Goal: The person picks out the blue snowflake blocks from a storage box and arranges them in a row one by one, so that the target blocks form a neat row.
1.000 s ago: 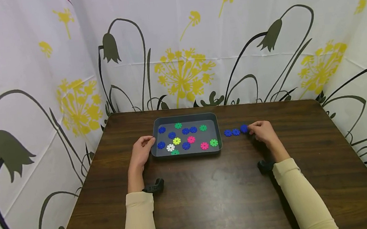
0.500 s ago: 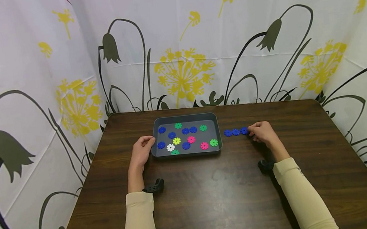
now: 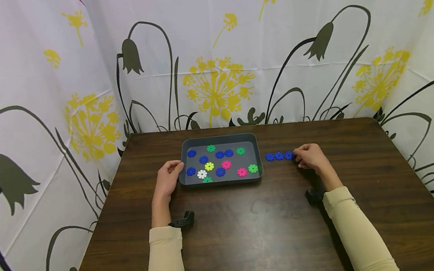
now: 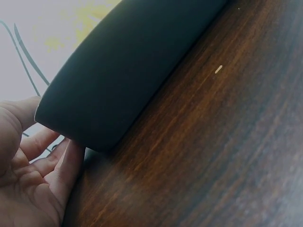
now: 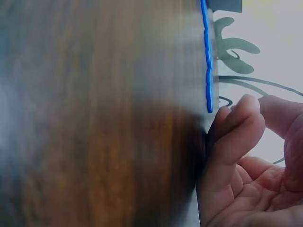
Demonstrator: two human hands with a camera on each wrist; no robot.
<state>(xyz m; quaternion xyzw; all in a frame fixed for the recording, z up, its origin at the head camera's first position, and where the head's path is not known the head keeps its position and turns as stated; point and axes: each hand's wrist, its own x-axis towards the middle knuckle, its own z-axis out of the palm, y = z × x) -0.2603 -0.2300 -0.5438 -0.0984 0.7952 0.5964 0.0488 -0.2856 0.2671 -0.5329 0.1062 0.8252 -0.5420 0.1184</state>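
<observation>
Against the left end of a dark grey tray [image 3: 222, 182] rests my left hand [image 3: 167, 178], gripping its side wall. In the left wrist view the thumb is at the rim and the fingers [image 4: 66, 165] lie against the outside. Several notched plastic discs lie in the tray: blue [image 3: 220, 172], green [image 3: 240, 151], pink [image 3: 242, 172], one yellow [image 3: 209, 166], one white [image 3: 202, 174]. Right of the tray, three blue discs [image 3: 279, 156] form a row on the table. My right hand [image 3: 311, 156] pinches the right edge of the end blue disc [image 3: 288, 156]; its fingertips are partly hidden.
The brown wooden table [image 3: 243, 238] extends in front of the tray and to both sides. A white curtain [image 3: 206, 35] with a flower print hangs behind it. In the right wrist view the row of discs [image 5: 207, 56] appears edge-on, flat on the table.
The end blue disc has come down from slightly raised to flat, in line with the other two. My right hand shifted slightly with it, then stayed still. The left hand has not moved.
</observation>
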